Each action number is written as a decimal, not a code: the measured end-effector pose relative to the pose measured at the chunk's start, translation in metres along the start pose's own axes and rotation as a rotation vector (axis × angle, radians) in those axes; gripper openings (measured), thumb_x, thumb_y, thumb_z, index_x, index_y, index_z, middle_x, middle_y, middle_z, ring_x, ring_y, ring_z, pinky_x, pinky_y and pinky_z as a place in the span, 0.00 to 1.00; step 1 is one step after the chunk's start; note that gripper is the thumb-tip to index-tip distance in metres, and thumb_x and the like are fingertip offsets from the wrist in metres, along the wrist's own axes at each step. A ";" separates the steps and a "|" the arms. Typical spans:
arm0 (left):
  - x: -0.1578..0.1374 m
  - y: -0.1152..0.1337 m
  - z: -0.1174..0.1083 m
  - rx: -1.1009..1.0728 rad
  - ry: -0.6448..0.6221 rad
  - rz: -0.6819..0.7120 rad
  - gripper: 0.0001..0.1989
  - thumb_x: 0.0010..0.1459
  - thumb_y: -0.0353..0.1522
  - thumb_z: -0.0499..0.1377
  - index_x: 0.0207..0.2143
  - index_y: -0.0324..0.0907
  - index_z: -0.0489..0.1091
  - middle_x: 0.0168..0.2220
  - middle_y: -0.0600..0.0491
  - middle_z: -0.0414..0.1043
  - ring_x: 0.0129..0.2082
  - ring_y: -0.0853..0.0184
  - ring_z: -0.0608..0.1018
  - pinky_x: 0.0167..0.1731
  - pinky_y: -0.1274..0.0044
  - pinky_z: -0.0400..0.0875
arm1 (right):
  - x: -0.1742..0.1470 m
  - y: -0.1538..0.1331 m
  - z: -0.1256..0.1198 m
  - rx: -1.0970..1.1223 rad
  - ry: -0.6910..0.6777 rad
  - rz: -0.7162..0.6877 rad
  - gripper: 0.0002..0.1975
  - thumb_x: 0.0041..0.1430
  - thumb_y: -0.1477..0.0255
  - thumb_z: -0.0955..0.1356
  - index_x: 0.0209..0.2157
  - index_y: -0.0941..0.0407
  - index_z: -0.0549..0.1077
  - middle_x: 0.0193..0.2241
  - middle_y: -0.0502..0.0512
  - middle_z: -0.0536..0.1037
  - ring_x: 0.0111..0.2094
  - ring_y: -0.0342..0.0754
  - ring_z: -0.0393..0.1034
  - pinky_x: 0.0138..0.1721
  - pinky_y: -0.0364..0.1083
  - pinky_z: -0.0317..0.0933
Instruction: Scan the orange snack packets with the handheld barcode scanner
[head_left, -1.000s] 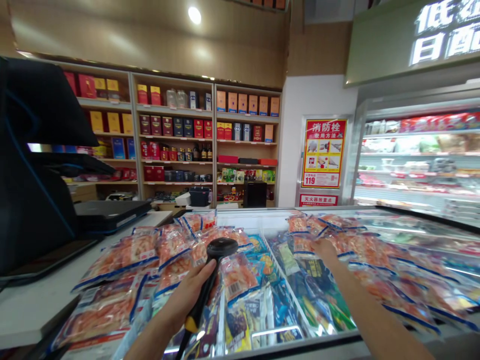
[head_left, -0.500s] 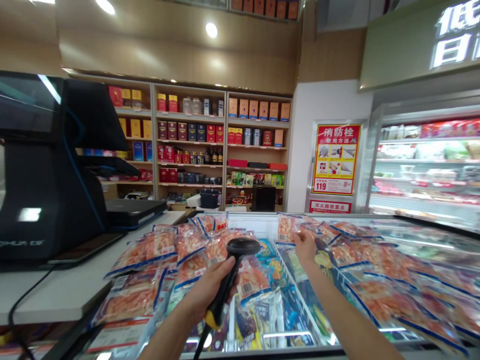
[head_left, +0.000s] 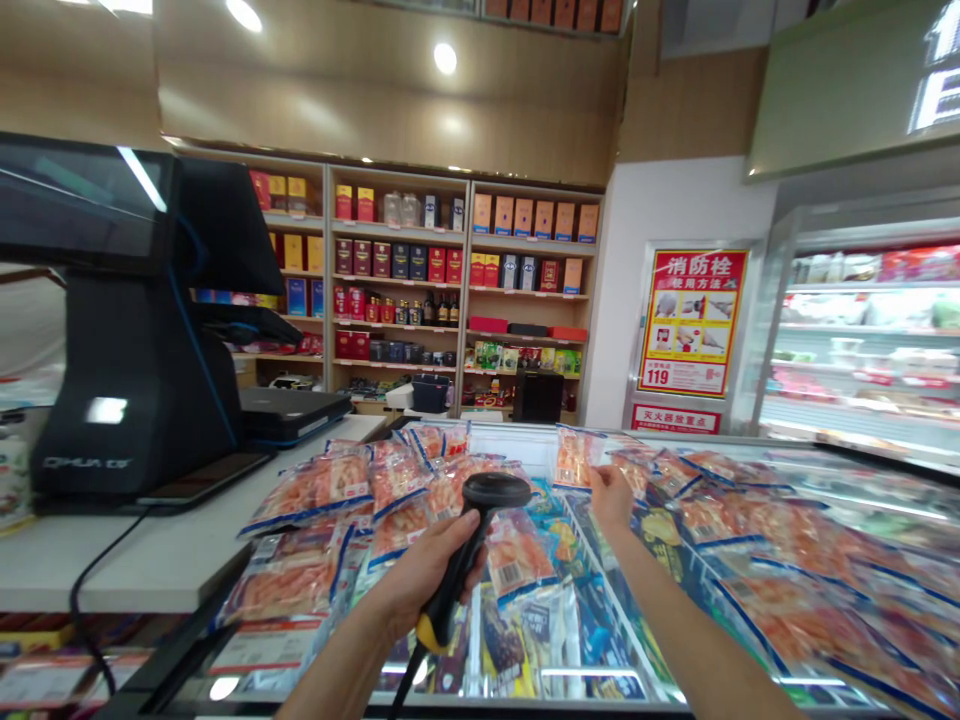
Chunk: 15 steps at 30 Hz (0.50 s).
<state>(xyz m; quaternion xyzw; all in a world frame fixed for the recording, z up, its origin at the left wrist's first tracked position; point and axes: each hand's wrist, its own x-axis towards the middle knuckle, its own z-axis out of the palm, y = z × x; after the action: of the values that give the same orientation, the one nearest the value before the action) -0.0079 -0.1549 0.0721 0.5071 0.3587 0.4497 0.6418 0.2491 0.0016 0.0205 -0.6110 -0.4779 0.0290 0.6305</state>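
My left hand [head_left: 431, 565] is wrapped round the handle of a black barcode scanner [head_left: 496, 491] with a yellow base and a trailing cable. Its head points forward, over the packets. With the fingers closed, my right hand [head_left: 613, 497] pinches the right edge of a clear food packet [head_left: 574, 458] with orange-pink contents and a barcode label. Just beyond the scanner, another such packet [head_left: 517, 555] lies with its barcode facing up. More packets [head_left: 292, 580] are heaped on the left of the freezer. The contents' exact kind cannot be made out.
A glass-topped chest freezer [head_left: 637, 690] spreads before me, with several packets [head_left: 780, 540] on its right side. On the left, a checkout terminal [head_left: 135, 370] and its cable stand on a white counter [head_left: 142, 565]. Shelves of boxes [head_left: 397, 262] line the back wall.
The view has swung slightly left, so the surroundings sit farther right. Both hands keep their grips, on the scanner and on the packet's edge.
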 end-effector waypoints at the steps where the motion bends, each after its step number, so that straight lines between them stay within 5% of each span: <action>1: -0.001 0.001 -0.001 -0.008 -0.010 -0.004 0.16 0.46 0.44 0.52 0.25 0.39 0.62 0.18 0.57 0.63 0.14 0.77 0.64 0.13 0.83 0.57 | -0.001 -0.001 0.001 0.004 0.002 -0.008 0.16 0.43 0.59 0.59 0.22 0.58 0.66 0.23 0.59 0.73 0.26 0.49 0.65 0.30 0.44 0.56; 9: -0.001 0.002 -0.003 0.012 -0.084 0.027 0.15 0.48 0.43 0.52 0.25 0.38 0.62 0.19 0.57 0.63 0.14 0.78 0.64 0.13 0.84 0.57 | -0.005 -0.009 0.005 0.024 -0.013 -0.011 0.14 0.43 0.61 0.60 0.23 0.58 0.65 0.24 0.58 0.73 0.27 0.48 0.65 0.30 0.44 0.55; 15: 0.005 0.001 -0.006 0.020 0.121 0.064 0.16 0.46 0.43 0.53 0.23 0.38 0.61 0.17 0.58 0.62 0.13 0.78 0.63 0.12 0.84 0.56 | -0.010 -0.014 0.007 0.033 -0.030 -0.019 0.13 0.43 0.62 0.60 0.22 0.57 0.65 0.24 0.57 0.73 0.26 0.48 0.65 0.30 0.44 0.56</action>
<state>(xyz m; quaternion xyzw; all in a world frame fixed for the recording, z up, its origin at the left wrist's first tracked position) -0.0120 -0.1478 0.0714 0.4966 0.3848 0.4963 0.5992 0.2316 -0.0025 0.0246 -0.5953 -0.4927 0.0398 0.6334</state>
